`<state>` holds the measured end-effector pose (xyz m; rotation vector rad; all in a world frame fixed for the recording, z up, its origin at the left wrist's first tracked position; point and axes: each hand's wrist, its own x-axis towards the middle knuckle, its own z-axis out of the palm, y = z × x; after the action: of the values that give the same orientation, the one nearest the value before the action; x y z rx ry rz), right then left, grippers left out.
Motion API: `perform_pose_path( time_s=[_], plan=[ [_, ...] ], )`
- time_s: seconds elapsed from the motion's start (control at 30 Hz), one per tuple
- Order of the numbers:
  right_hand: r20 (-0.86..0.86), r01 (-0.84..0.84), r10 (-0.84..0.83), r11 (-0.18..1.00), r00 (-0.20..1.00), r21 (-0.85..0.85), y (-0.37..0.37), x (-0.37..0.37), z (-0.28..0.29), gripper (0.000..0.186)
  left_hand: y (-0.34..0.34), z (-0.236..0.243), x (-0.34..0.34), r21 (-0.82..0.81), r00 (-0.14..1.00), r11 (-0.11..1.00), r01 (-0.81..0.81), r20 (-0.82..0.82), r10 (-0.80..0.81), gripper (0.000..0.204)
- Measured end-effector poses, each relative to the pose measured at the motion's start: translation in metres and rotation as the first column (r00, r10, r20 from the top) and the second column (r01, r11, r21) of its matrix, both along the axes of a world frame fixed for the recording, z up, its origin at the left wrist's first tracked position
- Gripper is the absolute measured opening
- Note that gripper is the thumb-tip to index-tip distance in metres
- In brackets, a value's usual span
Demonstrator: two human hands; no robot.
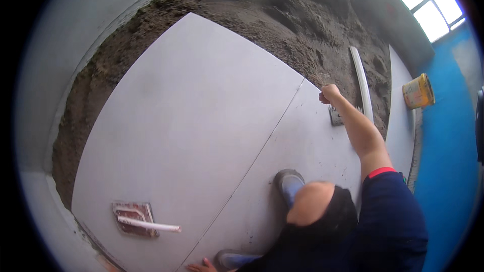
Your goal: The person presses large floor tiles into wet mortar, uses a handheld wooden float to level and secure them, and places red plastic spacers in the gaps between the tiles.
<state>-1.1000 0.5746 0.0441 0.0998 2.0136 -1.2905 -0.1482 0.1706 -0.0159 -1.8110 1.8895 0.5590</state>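
Observation:
Two large pale grey tiles lie side by side, a left tile (186, 121) and a right tile (307, 146), with a thin straight joint between them. My right arm reaches forward, and my right hand (330, 93) is closed at the far edge of the right tile, close to the joint. What it holds, if anything, is hidden. Just below it lies a toothed metal trowel (336, 116), partly behind my forearm. My left hand (202, 266) rests on the tile surface beside the joint at the lower edge, its visible fingers spread.
Rough grey mortar (282, 10) borders the tiles along the far and left sides. A white bar (361, 80) lies on it. A flat pad with a white tube handle (143, 223) sits on the left tile. A yellow bucket (418, 92) stands at right, beside a blue surface (448, 136).

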Motion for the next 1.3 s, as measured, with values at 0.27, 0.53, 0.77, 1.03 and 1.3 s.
perform_pose_path(
  time_s=[0.27, 0.53, 0.77, 1.03, 1.3],
  plan=[
    [-0.172, 0.380, -0.373, 0.925, 0.912, 0.010, -0.175, 0.084, -0.064, 0.030, -0.066, 0.099, 0.034, 0.055, 0.949, 0.998, 0.007, 0.313, -0.024, 0.081],
    [-0.242, 0.206, -0.161, 0.964, 0.957, 0.171, -0.170, 0.072, -0.057, 0.031, -0.233, 0.198, 0.073, 0.235, 0.997, 0.969, 0.079, -0.025, -0.075, 0.063],
    [-0.137, 0.212, -0.208, 0.977, 0.968, 0.017, -0.183, 0.069, -0.037, 0.027, -0.246, 0.208, -0.146, 0.186, 0.896, 0.883, 0.432, 0.029, -0.444, 0.053],
    [-0.189, 0.165, -0.154, 0.985, 0.970, 0.042, -0.182, 0.066, -0.043, 0.028, -0.217, 0.159, -0.243, 0.123, 0.865, 0.863, 0.490, 0.055, -0.499, 0.066],
    [-0.200, 0.154, -0.123, 0.978, 0.972, 0.144, -0.172, 0.066, -0.047, 0.026, -0.161, 0.112, -0.304, 0.032, 0.760, 0.762, 0.647, -0.107, -0.641, 0.063]
  ],
)
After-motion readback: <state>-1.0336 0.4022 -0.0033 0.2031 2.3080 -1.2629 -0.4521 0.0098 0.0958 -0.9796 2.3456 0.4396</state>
